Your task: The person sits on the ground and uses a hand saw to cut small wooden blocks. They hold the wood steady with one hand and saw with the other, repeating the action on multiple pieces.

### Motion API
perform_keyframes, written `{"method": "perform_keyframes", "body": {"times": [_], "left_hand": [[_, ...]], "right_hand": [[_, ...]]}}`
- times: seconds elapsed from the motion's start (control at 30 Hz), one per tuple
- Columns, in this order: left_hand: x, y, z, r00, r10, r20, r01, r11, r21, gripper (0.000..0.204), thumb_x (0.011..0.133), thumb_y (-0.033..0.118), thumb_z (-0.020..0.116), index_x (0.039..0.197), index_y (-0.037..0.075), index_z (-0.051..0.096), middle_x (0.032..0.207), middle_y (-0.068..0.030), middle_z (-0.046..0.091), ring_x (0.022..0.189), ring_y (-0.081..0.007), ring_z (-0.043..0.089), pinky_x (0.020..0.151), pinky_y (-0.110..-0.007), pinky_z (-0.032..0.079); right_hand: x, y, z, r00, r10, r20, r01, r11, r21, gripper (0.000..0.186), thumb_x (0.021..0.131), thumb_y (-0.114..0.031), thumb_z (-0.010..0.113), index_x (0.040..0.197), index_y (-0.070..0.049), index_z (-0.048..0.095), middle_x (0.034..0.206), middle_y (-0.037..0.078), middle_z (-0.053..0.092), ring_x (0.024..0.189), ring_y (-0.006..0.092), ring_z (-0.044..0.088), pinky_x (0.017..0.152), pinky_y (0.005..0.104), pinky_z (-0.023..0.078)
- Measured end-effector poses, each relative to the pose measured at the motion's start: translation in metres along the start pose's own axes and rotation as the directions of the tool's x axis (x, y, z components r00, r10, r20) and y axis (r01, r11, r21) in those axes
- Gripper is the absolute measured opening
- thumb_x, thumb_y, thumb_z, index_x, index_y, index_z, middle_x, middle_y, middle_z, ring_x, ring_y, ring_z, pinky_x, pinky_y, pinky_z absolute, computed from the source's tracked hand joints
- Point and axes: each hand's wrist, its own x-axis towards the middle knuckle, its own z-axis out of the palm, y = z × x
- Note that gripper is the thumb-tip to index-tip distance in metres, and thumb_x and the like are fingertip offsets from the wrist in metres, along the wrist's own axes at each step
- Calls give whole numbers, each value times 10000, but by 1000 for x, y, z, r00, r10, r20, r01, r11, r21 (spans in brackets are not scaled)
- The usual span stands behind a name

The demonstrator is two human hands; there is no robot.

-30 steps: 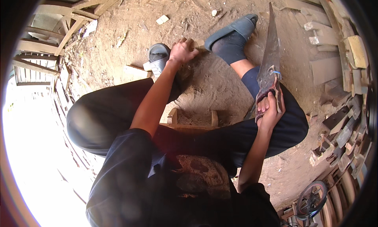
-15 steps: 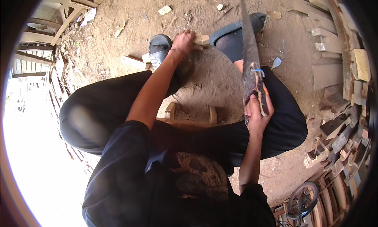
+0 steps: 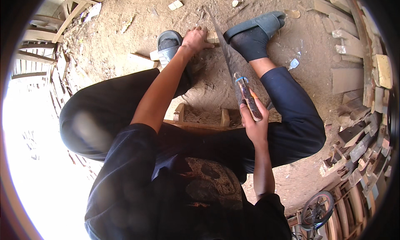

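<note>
A hand saw with a worn wooden handle and a blue tie near the blade is held in my right hand, fingers wrapped round the handle. Its long blade slants up and leftward, passing at the right end of a small wooden block; whether the teeth touch the wood I cannot tell. My left hand presses and grips that block from its left side, beside my left sandal. Part of the block is covered by my fingers.
My right sandal lies just right of the blade. Below the hands, a low wooden seat shows at my legs. Stacked wood offcuts line the right side, and a bicycle wheel stands at lower right. Wood scraps dot the dirt floor.
My right hand has brought the saw left and slightly down, so its blade swings from near my right foot to the end of the block. My left hand stays on the block.
</note>
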Motion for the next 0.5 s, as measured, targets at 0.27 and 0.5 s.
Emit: {"method": "perform_keyframes", "body": {"times": [0.27,0.5], "left_hand": [[-1,1,3,1000,-29,8,28,999,19,695,686,536,756,1114,27,555,1104,-182,591,1084,-322,569,913,-406,479],[-1,3,2,999,-40,12,40,998,43,670,694,541,748,1088,26,579,1105,-173,587,1101,-310,558,930,-402,475]], "right_hand": [[7,2,2,1000,22,11,-22,1000,-2,408,877,-7,570,1271,76,501,1189,135,604,1090,152,563,940,282,423],[9,6,4,1000,24,17,-24,1000,-8,403,874,-5,569,1265,72,508,1161,133,618,1068,149,572,930,283,427]]}}
